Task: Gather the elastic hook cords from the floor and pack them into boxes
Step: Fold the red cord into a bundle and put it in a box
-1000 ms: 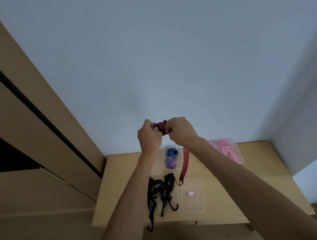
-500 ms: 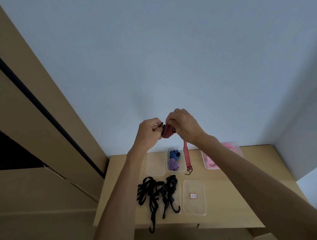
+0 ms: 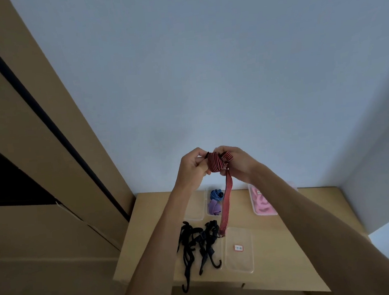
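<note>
Roughly midway is how the packing may be judged. On a low wooden table (image 3: 292,251) set against a pale wall, a clear box (image 3: 211,204) is seen to hold two bundled cords, one blue (image 3: 216,194) and one purple (image 3: 214,208). Further right, a second clear box (image 3: 252,203) is filled with pink cords (image 3: 262,206). Just left of the blue and purple bundles, a clear tray (image 3: 195,206) is seen, and its contents cannot be made out. Nearer the camera, a clear lid (image 3: 239,249) with a small label is laid flat on the table. Beside it, a tangle of black cords (image 3: 197,241) with hooks is left loose, one hook hanging over the table's front edge. These black cords appear to be unpacked.

A red-and-black striped cord (image 3: 215,162) is held up in front of the wall, above the table. Its upper part is wound into a tight ball between the two hands. The left hand (image 3: 192,168) is curled round the ball from the left, thumb and fingers pinching it. The right hand (image 3: 233,162) is closed on the ball from the right. The hands are kept close together, with only the ball between them. A loose tail of the cord is left hanging straight down, its end reaching the level of the black cords. Winding is judged unfinished.
</note>
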A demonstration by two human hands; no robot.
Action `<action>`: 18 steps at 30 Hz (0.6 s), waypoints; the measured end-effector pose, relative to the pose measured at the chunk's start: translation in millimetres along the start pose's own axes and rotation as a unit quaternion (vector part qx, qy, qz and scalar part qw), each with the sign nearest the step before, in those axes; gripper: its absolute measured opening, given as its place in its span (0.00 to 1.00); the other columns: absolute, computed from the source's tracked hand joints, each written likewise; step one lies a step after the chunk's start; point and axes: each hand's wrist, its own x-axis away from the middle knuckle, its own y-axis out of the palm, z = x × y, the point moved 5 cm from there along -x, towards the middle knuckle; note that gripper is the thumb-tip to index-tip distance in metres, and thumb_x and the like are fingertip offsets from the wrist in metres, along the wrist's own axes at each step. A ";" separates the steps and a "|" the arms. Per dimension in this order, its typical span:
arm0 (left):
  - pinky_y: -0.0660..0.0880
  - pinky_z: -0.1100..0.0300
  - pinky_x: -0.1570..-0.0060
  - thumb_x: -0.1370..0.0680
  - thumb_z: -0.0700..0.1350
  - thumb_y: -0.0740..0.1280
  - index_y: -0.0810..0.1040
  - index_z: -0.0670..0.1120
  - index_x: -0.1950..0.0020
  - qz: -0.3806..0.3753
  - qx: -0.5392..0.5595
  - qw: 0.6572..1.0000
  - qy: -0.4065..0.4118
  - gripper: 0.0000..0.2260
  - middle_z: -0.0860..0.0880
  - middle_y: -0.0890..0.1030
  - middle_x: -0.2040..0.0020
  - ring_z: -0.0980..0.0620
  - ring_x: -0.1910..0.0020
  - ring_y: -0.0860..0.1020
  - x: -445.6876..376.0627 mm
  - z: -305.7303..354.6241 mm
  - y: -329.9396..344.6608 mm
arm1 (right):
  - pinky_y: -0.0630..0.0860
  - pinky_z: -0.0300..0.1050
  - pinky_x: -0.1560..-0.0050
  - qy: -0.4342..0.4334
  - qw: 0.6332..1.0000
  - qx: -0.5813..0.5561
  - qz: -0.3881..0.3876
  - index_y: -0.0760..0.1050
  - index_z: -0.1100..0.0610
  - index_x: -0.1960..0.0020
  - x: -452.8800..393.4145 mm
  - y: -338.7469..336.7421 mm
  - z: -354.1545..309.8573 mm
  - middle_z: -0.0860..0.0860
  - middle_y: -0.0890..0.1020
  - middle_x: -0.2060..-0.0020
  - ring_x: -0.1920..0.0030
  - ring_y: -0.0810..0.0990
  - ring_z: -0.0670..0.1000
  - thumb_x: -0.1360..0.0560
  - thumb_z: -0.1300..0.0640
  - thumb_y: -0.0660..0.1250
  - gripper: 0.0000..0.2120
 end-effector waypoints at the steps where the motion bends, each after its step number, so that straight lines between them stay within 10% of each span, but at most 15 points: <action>1: 0.69 0.60 0.68 0.22 0.31 0.64 0.76 0.43 0.58 0.013 0.017 1.000 -0.010 0.09 0.46 0.78 0.71 0.52 0.71 0.72 -0.4 -2.8 1.1 | 0.66 0.40 0.70 0.006 1.000 0.003 0.016 0.78 0.58 0.57 -0.2 1.1 5.8 0.57 0.75 0.62 0.68 0.70 0.49 0.21 0.64 0.59 0.10; 10: 0.65 0.62 0.72 0.23 0.38 0.65 0.77 0.42 0.55 0.120 0.002 0.989 -0.083 0.02 0.50 0.79 0.71 0.54 0.74 0.67 -15.0 -20.4 0.8 | 0.66 0.40 0.73 -0.032 0.977 0.175 0.119 0.72 0.59 0.53 1.0 13.3 12.1 0.51 0.73 0.72 0.72 0.69 0.50 0.23 0.68 0.50 0.14; 18: 0.67 0.62 0.68 0.24 0.36 0.65 0.76 0.42 0.55 0.198 0.011 0.978 -0.071 0.02 0.51 0.79 0.71 0.57 0.75 0.69 -14.4 -20.4 -8.8 | 0.70 0.49 0.64 -0.062 0.936 0.324 0.126 0.75 0.62 0.56 1.6 18.9 2.9 0.54 0.75 0.65 0.65 0.70 0.51 0.23 0.63 0.63 0.05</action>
